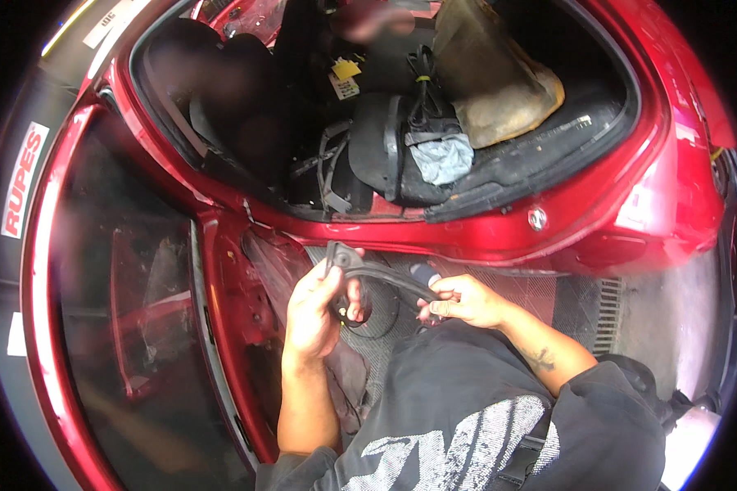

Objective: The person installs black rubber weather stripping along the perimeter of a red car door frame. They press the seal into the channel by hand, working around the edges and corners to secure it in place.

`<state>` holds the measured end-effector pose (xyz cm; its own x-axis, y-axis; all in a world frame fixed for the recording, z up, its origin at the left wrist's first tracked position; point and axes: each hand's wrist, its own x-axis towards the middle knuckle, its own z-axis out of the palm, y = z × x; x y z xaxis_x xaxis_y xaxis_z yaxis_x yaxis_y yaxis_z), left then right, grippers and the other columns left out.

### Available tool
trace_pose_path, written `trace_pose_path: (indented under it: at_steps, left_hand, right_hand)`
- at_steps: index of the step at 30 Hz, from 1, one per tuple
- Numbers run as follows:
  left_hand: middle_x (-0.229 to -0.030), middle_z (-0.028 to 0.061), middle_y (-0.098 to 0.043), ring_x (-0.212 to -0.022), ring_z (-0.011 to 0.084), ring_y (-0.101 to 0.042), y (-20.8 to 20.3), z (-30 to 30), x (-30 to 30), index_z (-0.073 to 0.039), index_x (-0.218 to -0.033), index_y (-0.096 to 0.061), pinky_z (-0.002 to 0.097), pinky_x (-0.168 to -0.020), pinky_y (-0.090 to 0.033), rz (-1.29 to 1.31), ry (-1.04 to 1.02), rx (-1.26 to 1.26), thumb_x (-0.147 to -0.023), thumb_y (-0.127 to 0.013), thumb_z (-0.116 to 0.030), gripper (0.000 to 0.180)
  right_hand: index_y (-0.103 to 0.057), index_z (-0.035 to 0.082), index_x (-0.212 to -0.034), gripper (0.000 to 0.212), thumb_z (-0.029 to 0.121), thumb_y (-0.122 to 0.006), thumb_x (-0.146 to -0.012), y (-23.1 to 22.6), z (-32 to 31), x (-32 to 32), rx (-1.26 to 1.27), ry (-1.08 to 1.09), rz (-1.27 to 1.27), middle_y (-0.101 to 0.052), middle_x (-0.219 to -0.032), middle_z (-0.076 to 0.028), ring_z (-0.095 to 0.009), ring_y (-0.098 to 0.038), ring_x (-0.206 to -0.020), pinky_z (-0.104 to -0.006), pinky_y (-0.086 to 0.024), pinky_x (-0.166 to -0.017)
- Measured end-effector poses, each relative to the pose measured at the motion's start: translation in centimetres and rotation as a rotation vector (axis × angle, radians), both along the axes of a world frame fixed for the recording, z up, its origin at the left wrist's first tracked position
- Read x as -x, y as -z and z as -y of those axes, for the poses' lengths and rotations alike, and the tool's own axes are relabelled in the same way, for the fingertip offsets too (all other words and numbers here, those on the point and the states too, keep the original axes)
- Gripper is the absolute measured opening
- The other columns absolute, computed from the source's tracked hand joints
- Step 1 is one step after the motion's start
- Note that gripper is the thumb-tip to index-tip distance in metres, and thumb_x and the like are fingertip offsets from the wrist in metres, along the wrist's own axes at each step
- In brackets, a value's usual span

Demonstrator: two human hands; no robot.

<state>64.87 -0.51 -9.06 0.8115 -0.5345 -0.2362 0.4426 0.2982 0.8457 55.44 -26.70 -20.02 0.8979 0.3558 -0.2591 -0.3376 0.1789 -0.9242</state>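
A black curved car trim piece [389, 277], with a wider end that has a round recess, is held in front of my body between both hands. My left hand [313, 315] grips the wide end, thumb across its face. Around the narrower end close the fingers of my right hand [471, 303], and they hide its tip. Beyond the piece is the doorway of a red car [475, 237]. To the left the car's door [217, 270] stands swung out, its inner side partly bare red metal.
Inside the car are a light blue cloth [442, 157], a bundled black cable [422, 94] and a stained, yellowish translucent sheet [504, 82]. A metal striker [536, 218] sits on the door frame. A floor grate [608, 315] lies at right.
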Motion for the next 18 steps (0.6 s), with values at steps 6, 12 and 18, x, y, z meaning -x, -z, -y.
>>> trace_pose_path:
  at_steps: [6, 12, 18]
  left_hand:
    - [-0.081, 0.0091, -0.067, -0.053, 0.0124, -0.053, 1.7, 2.3, 6.6, 0.006, -0.137, -0.053, 0.0274, -0.051, -0.046, -0.026, 0.160, -0.047, -0.109, -0.055, -0.026, 0.043]
    - [-0.078, 0.0139, -0.068, -0.048, 0.0123, -0.050, 1.7, 6.2, 11.5, -0.003, -0.120, -0.055, 0.0272, -0.047, -0.044, -0.076, 0.242, -0.006, -0.109, -0.054, -0.025, 0.024]
    - [-0.072, 0.0135, -0.065, -0.042, 0.0128, -0.045, 0.9, 13.1, 18.1, -0.008, -0.114, -0.053, 0.0269, -0.045, -0.041, -0.125, 0.336, -0.034, -0.108, -0.057, -0.024, 0.018]
  right_hand:
    - [-0.063, 0.003, -0.126, 0.031, 0.000, -0.064, -0.095, 2.6, 2.2, 10.9, -0.082, 0.717, -0.266, -0.066, -0.110, -0.007, -0.015, -0.065, -0.097, -0.0284, -0.052, -0.083]
    - [-0.060, -0.004, -0.127, 0.034, -0.009, -0.057, -0.094, 2.4, 6.3, 19.0, -0.426, 0.758, -0.216, -0.067, -0.120, -0.016, -0.024, -0.068, -0.108, -0.0365, -0.055, -0.097]
    - [-0.048, 0.002, -0.138, 0.035, 0.004, -0.057, -0.105, -2.8, 10.1, 23.1, -0.717, 0.669, 0.014, -0.065, -0.130, -0.022, -0.031, -0.065, -0.124, -0.0399, -0.057, -0.100]
